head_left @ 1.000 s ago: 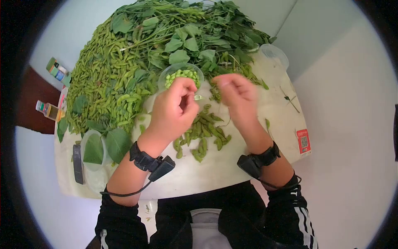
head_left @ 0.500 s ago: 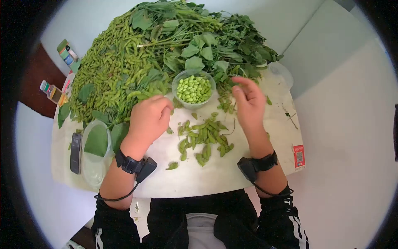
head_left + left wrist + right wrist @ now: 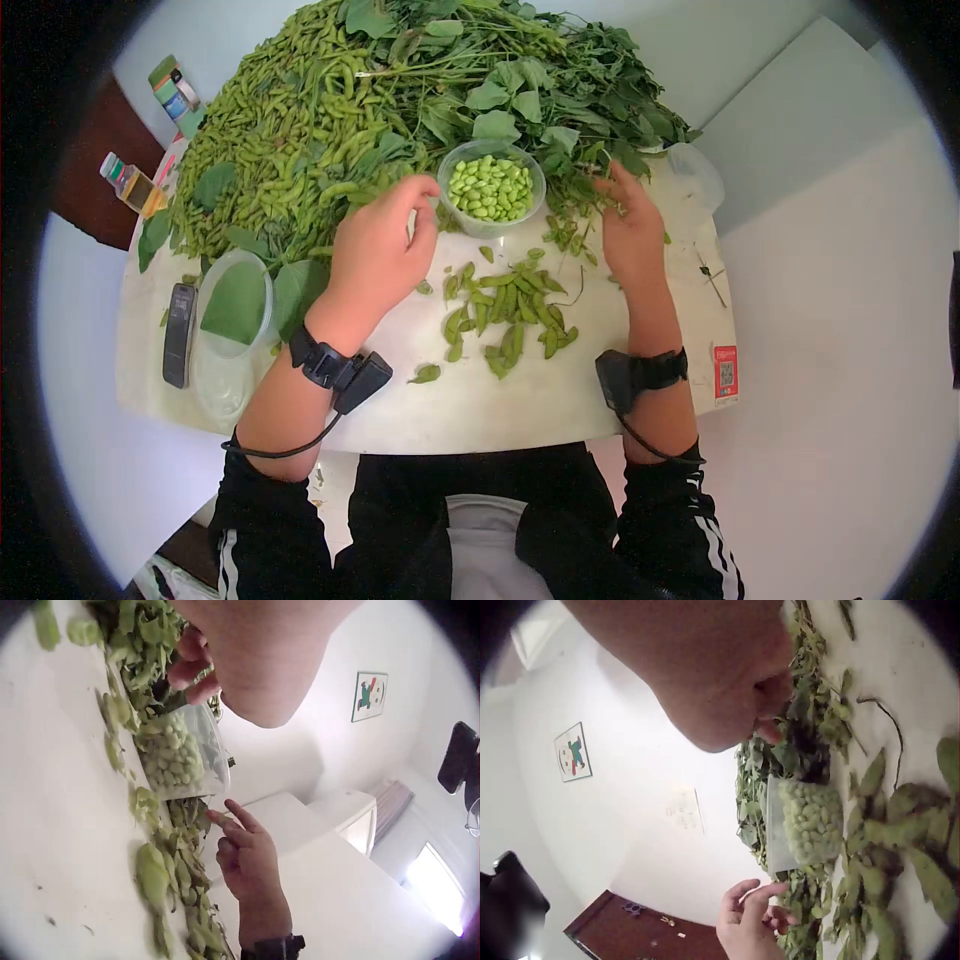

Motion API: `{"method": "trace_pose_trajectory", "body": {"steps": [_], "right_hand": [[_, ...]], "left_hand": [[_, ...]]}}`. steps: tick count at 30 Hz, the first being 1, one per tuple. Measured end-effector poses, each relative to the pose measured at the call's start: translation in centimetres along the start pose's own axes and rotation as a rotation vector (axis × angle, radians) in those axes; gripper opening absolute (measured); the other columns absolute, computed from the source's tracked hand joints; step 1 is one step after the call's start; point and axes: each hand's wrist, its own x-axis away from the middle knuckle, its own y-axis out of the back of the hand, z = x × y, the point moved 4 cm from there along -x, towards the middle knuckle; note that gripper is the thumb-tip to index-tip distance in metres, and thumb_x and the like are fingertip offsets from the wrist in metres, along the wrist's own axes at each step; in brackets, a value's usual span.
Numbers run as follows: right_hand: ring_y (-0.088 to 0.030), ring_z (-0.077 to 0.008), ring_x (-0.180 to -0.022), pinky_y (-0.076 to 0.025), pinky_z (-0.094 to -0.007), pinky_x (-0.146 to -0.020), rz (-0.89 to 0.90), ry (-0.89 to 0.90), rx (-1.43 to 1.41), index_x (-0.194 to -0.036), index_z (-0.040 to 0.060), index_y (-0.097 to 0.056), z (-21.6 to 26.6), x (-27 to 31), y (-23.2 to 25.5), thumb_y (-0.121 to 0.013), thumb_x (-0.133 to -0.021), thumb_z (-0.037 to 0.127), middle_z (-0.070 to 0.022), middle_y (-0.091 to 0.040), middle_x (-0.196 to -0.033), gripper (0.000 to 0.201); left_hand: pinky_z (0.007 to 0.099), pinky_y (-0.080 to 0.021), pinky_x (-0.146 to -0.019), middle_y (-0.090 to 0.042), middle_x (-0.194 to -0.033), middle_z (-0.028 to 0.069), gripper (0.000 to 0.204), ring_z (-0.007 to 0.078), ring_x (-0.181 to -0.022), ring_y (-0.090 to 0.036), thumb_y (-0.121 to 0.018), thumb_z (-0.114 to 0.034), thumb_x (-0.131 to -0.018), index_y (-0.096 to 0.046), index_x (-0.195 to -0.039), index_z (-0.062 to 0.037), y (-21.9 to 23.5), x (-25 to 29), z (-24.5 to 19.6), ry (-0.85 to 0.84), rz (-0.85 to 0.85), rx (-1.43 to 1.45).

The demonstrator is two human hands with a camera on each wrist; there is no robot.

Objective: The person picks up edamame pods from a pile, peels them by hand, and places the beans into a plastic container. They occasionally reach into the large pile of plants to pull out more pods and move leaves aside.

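Both hands have moved apart and farther out since a second ago. Now the left hand [image 3: 378, 250] reaches with loose, spread fingers to the heap of unshelled pods [image 3: 290, 120] at far left, holding nothing, and the right hand [image 3: 630, 225] pokes straight fingers into the leafy stalks [image 3: 560, 90] at far right. Between them stands a clear bowl [image 3: 492, 188] filled with shelled beans [image 3: 490, 185]. Nearer lies a small cluster of empty pods [image 3: 505, 315]. At left, another clear container [image 3: 232, 310] holds a leaf, just beside a dark phone [image 3: 178, 333].
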Motion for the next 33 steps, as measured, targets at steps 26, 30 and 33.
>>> {"method": "trace_pose_trajectory", "body": {"steps": [26,30,33], "right_hand": [[-0.06,-0.0169,-0.095,-0.047,-0.03,-0.084,0.013,-0.065,-0.366,-0.093,0.0011,-0.061,2.2,0.8,0.3,-0.054,-0.077,-0.011,-0.0082,-0.065,-0.093,0.021],[-0.061,-0.025,-0.089,-0.048,-0.0342,-0.078,0.486,0.043,-0.231,-0.091,0.0048,-0.062,5.8,2.3,-1.2,-0.061,-0.074,-0.003,-0.0084,-0.064,-0.084,0.019],[-0.056,-0.0305,-0.089,-0.047,-0.0379,-0.08,0.83,0.373,-0.092,-0.092,0.0059,-0.061,7.6,3.8,-2.8,-0.066,-0.071,0.004,-0.0108,-0.061,-0.086,0.021]], "left_hand": [[0.0378,-0.048,-0.07,-0.06,-0.088,0.0074,0.021,0.0282,-0.083,-0.058,-0.068,-0.015,-0.077,-0.061,-0.096,-0.0073,-3.3,1.9,-1.6,-0.386,0.512,0.079],[0.0396,-0.047,-0.078,-0.057,-0.09,0.0065,0.023,0.0282,-0.093,-0.054,-0.07,-0.016,-0.074,-0.062,-0.094,-0.0079,-3.6,2.2,-1.4,-0.404,0.602,0.064],[0.0389,-0.047,-0.077,-0.056,-0.088,0.0069,0.023,0.0285,-0.092,-0.053,-0.071,-0.015,-0.073,-0.062,-0.093,-0.0072,-3.7,2.0,-1.0,-0.372,0.617,0.042]]}}
